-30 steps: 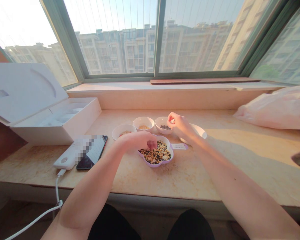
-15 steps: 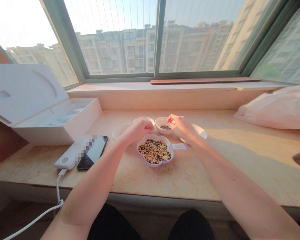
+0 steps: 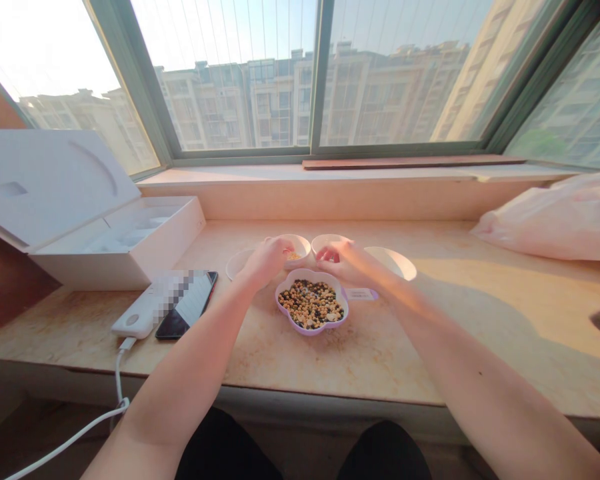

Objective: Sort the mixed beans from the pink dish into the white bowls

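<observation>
My left hand (image 3: 266, 261) hovers at the small white bowl (image 3: 300, 245) holding yellow grains, its fingers curled at the rim. My right hand (image 3: 337, 260) is bent over a second white bowl (image 3: 326, 239), hiding what lies inside. Just in front of both hands sits a lilac flower-shaped dish (image 3: 313, 331) heaped with mixed yellow, green and dark beans. Another white bowl (image 3: 236, 264) is partly behind my left hand, and a fourth (image 3: 394, 261) stands to the right. Whether either hand pinches anything is too small to tell.
All of this stands on a mottled stone windowsill (image 3: 445, 320). On the left are an open white box (image 3: 120, 248), a power bank (image 3: 134, 319) with a white cable, and a phone (image 3: 187, 304). A small label (image 3: 360, 294) lies by the dish, and a plastic bag (image 3: 550, 227) lies right.
My left hand has moved from above the lilac dish back to the small bowls. My right hand has shifted left and now covers the bowl of dark beans.
</observation>
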The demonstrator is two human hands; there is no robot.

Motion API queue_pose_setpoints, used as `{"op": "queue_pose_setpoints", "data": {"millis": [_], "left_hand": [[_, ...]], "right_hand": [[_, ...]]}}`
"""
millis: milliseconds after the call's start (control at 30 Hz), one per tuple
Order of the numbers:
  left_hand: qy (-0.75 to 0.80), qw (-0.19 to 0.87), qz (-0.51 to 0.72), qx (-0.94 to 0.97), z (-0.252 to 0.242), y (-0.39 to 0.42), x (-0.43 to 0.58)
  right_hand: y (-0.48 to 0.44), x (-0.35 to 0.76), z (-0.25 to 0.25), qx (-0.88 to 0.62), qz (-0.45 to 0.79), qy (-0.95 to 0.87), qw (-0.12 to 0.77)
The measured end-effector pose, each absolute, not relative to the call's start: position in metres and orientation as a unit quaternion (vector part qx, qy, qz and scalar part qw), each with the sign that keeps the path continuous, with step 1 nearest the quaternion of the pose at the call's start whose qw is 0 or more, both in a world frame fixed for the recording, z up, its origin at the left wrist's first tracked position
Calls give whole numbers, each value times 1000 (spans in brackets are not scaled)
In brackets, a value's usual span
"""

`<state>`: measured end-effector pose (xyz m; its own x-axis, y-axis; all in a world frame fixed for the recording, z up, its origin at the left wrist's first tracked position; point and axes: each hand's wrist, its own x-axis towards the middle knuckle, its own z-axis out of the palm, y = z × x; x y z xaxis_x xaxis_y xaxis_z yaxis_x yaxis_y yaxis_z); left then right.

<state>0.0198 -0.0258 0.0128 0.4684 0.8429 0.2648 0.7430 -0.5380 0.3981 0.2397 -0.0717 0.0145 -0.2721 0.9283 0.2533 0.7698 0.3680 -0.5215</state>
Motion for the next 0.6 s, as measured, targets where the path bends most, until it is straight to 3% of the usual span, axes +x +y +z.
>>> {"op": "queue_pose_setpoints", "data": {"millis": [100, 300, 600], "left_hand": [[470, 104, 200, 853, 13, -27, 19], [475, 80, 208, 851, 17, -30, 19], [464, 88, 206, 857, 21, -36, 22]], "right_hand": [[-76, 230, 7, -513, 183, -805, 236], [-83, 201, -7, -428, 117, -881, 164], [-75, 197, -19, -411, 84, -899, 129]]}}
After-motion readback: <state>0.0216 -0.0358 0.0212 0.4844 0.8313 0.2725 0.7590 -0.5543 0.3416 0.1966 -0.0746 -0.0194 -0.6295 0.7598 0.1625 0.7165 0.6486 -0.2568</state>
